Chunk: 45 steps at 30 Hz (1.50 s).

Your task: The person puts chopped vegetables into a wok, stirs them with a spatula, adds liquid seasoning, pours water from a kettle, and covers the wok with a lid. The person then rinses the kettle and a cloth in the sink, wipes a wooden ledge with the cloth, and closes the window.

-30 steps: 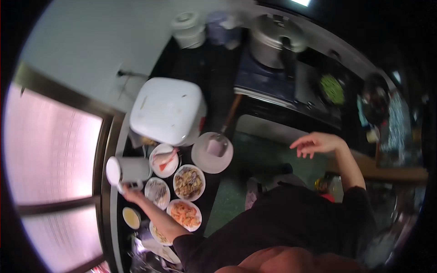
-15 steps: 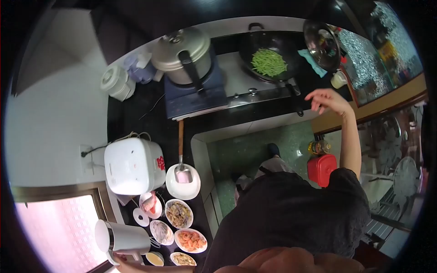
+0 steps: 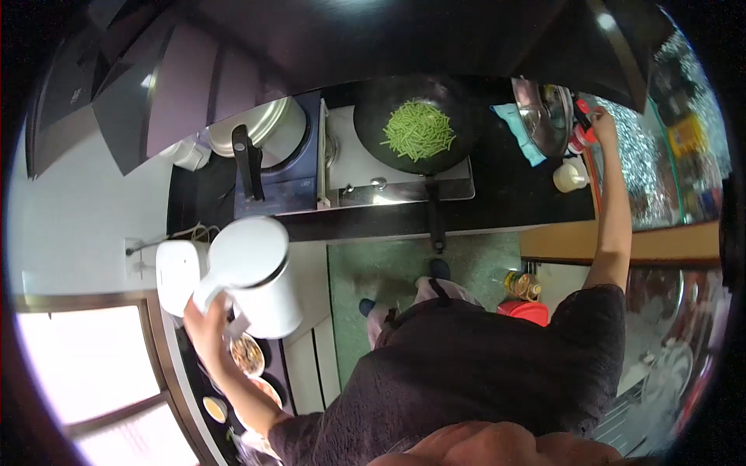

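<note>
My left hand (image 3: pixel 208 326) is closed around the handle of a white electric kettle (image 3: pixel 268 299), held in the air near the left counter. At the far right, my right hand (image 3: pixel 601 126) has its fingers closed at the dark knob of a glass wok lid (image 3: pixel 544 116), which stands tilted on its edge. Cut green beans (image 3: pixel 418 130) lie heaped in the black wok (image 3: pixel 374 147) on the gas stove, its long handle pointing toward me.
A large pressure cooker (image 3: pixel 280 136) stands on the blue cooker base at left. Beside the lid are a light-blue packet (image 3: pixel 519 136), a cream cup (image 3: pixel 571 175) and a red container (image 3: pixel 578 141). Food dishes (image 3: pixel 247 355) line the left counter. An oil bottle (image 3: pixel 522 286) stands below.
My left hand has lifted the kettle from the counter and brought it forward. My right hand has reached farther to the lid and closed there. The view has shifted toward the stove.
</note>
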Each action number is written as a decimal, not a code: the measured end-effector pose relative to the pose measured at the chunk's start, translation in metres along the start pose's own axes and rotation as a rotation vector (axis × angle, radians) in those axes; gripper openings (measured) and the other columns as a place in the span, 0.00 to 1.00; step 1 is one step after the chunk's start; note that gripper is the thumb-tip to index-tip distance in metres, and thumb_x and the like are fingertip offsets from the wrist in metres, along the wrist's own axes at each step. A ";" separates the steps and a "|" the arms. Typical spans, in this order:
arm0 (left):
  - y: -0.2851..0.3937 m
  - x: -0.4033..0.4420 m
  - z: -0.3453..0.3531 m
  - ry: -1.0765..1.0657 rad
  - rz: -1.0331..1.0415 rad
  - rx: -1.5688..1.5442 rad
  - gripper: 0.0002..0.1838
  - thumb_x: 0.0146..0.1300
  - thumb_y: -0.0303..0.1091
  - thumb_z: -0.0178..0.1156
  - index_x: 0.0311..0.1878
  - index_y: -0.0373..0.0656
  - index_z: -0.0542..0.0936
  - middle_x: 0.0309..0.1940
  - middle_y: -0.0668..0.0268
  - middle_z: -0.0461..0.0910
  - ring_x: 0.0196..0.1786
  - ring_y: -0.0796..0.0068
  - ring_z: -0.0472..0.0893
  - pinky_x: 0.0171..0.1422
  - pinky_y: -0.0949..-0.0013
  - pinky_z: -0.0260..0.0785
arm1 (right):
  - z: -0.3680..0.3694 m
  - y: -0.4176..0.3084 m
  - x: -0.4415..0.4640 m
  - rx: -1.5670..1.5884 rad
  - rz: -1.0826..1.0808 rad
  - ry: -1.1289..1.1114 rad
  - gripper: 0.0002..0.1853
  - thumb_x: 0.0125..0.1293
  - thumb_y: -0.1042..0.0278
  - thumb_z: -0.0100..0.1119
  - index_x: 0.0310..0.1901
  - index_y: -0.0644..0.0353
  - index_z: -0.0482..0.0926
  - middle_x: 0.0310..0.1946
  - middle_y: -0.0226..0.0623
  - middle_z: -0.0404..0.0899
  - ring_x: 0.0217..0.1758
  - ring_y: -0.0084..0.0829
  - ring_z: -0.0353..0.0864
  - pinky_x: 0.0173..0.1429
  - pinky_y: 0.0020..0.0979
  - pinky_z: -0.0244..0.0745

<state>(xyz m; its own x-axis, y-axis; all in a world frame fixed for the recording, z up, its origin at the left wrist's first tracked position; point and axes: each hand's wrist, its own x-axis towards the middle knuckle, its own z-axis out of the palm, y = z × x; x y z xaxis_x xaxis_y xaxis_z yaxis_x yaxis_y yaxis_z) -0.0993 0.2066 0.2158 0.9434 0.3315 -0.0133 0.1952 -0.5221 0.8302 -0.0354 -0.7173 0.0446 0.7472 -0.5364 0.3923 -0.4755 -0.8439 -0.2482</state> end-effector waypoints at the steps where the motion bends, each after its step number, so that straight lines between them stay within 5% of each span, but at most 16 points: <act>1: 0.024 -0.002 0.030 -0.066 0.012 0.022 0.13 0.53 0.35 0.62 0.39 0.35 0.80 0.22 0.73 0.75 0.24 0.86 0.69 0.26 0.79 0.59 | -0.010 -0.016 0.005 -0.079 0.110 -0.120 0.18 0.60 0.58 0.57 0.50 0.55 0.79 0.42 0.55 0.81 0.47 0.52 0.80 0.54 0.47 0.74; 9: 0.092 0.030 0.192 -0.415 0.217 0.300 0.15 0.54 0.37 0.64 0.36 0.32 0.81 0.19 0.64 0.79 0.23 0.79 0.76 0.29 0.70 0.68 | 0.065 0.027 0.046 0.044 -0.235 -0.212 0.27 0.61 0.52 0.58 0.59 0.57 0.73 0.58 0.52 0.72 0.62 0.53 0.70 0.64 0.42 0.65; 11: 0.101 0.038 0.222 -0.459 0.324 0.360 0.18 0.52 0.40 0.65 0.36 0.31 0.81 0.25 0.50 0.81 0.30 0.59 0.83 0.39 0.62 0.72 | 0.081 0.035 0.049 0.135 -0.206 -0.336 0.27 0.62 0.51 0.58 0.59 0.58 0.73 0.60 0.52 0.71 0.63 0.51 0.69 0.64 0.41 0.64; 13: 0.103 0.050 0.249 -0.505 0.362 0.419 0.19 0.51 0.41 0.65 0.36 0.31 0.81 0.27 0.47 0.81 0.33 0.53 0.83 0.40 0.60 0.72 | 0.101 0.049 0.056 0.150 -0.141 -0.493 0.27 0.62 0.52 0.58 0.59 0.59 0.73 0.60 0.51 0.71 0.62 0.50 0.70 0.64 0.41 0.64; 17: 0.129 0.060 0.284 -0.558 0.366 0.615 0.20 0.50 0.43 0.65 0.35 0.31 0.82 0.30 0.44 0.80 0.37 0.48 0.82 0.44 0.56 0.72 | 0.106 0.054 0.057 0.138 -0.199 -0.392 0.24 0.62 0.54 0.58 0.56 0.59 0.75 0.55 0.49 0.75 0.58 0.46 0.73 0.60 0.40 0.67; 29: 0.135 0.102 0.330 -0.619 0.422 0.885 0.22 0.49 0.44 0.65 0.37 0.32 0.82 0.37 0.46 0.82 0.44 0.50 0.82 0.52 0.56 0.72 | 0.099 0.062 0.050 0.167 -0.160 -0.328 0.23 0.62 0.55 0.58 0.55 0.60 0.76 0.52 0.49 0.77 0.55 0.46 0.75 0.58 0.40 0.68; 45: 0.150 0.102 0.330 -0.645 0.314 0.950 0.22 0.50 0.45 0.64 0.35 0.31 0.82 0.32 0.48 0.82 0.38 0.56 0.84 0.47 0.60 0.74 | 0.106 0.050 0.044 0.201 -0.150 -0.287 0.21 0.62 0.56 0.58 0.52 0.60 0.78 0.48 0.48 0.79 0.52 0.46 0.78 0.55 0.41 0.70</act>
<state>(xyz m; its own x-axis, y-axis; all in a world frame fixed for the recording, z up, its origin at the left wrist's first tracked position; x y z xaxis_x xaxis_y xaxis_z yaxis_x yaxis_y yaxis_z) 0.1147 -0.0972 0.1554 0.8933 -0.2291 -0.3866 -0.2042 -0.9733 0.1050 0.0226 -0.7830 -0.0445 0.9147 -0.3615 0.1806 -0.2717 -0.8810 -0.3873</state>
